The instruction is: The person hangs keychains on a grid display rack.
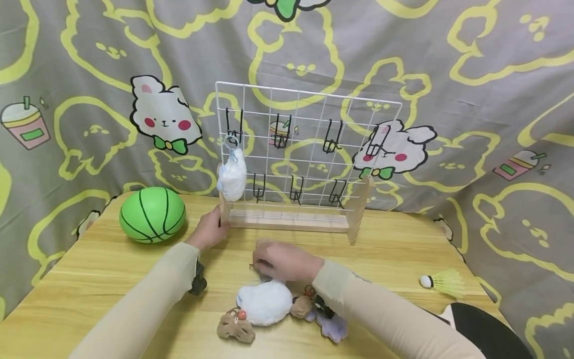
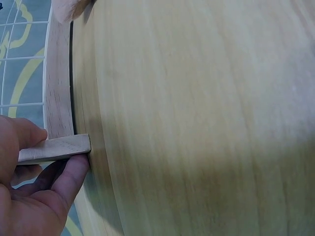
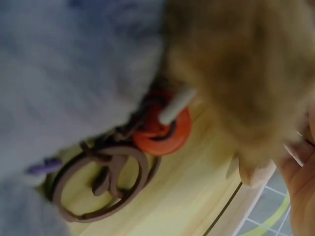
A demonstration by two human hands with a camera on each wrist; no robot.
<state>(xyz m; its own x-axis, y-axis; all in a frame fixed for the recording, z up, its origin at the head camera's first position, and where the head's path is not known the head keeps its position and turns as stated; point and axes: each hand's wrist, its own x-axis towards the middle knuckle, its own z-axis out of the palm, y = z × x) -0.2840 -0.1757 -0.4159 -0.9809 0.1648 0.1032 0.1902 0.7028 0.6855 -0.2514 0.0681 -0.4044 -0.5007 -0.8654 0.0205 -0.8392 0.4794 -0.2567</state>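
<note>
Rack point(image 1: 289, 222), standing upright toward the back of the surface point(image 1: 394, 249), and here's the look of it: a white wire grid point(image 1: 296, 160) of open squares, a pale wooden bar point(image 1: 314, 228) low along the front, a wooden leg point(image 1: 359, 212) at each end. Black hooks point(image 1: 332, 144) run across it in two rows, and up at the left hangs a fluffy white charm point(image 1: 234, 174) on a pale blue ring point(image 1: 230, 142).

Left hand point(image 1: 211, 229) is right there at the near left corner, thumb above and fingers below, pinching the end of that leg! Over to the right hand point(image 1: 287, 261): it's in front of the rack, fingers bent, blurred, a small brownish bit at the tips. Is it pinching that? Can't tell from here.

Just below, a cluster on the surface: a second white charm point(image 1: 266, 303), a brown bow point(image 1: 236, 327) with a red bead point(image 1: 242, 315), a brown charm point(image 1: 302, 305) and a purple one point(image 1: 332, 326). The right wrist view catches a brown ring point(image 3: 58, 191) up close. Green ball point(image 1: 152, 214) left of the rack; shuttlecock point(image 1: 444, 283) off right.
</note>
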